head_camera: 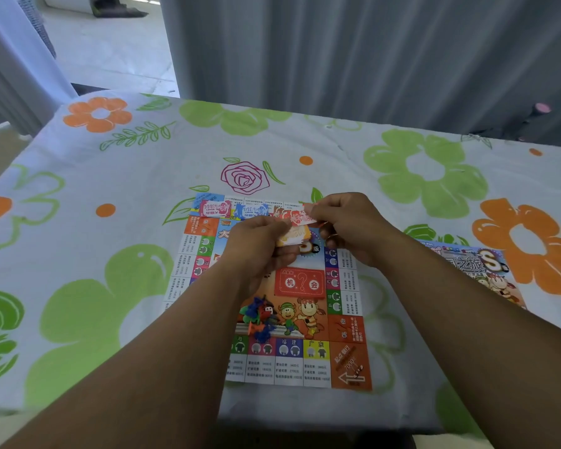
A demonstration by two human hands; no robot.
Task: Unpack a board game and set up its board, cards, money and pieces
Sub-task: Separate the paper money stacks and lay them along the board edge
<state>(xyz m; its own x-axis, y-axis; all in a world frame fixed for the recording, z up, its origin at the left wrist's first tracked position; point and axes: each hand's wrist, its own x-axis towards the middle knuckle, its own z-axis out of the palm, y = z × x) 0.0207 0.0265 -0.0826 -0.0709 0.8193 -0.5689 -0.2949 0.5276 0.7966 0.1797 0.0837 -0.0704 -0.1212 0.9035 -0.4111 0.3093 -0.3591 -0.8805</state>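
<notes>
The paper game board (348, 354) lies flat on the flowered tablecloth. My left hand (256, 244) grips a small stack of play money (293, 237) with a yellow note on top. My right hand (350, 222) pinches a red note (297, 217) just above that stack. A pink pile of notes (214, 209) and a blue pile of notes (251, 210) sit along the board's far edge. A heap of blue and red plastic pieces (261, 317) rests on the board near my left forearm. A red card stack (300, 283) lies at the board's centre.
The game's printed package (473, 260) lies on the table to the right of the board, partly under my right forearm. Grey curtains (370, 53) hang behind the table. A pink-topped object (542, 108) stands at the far right edge.
</notes>
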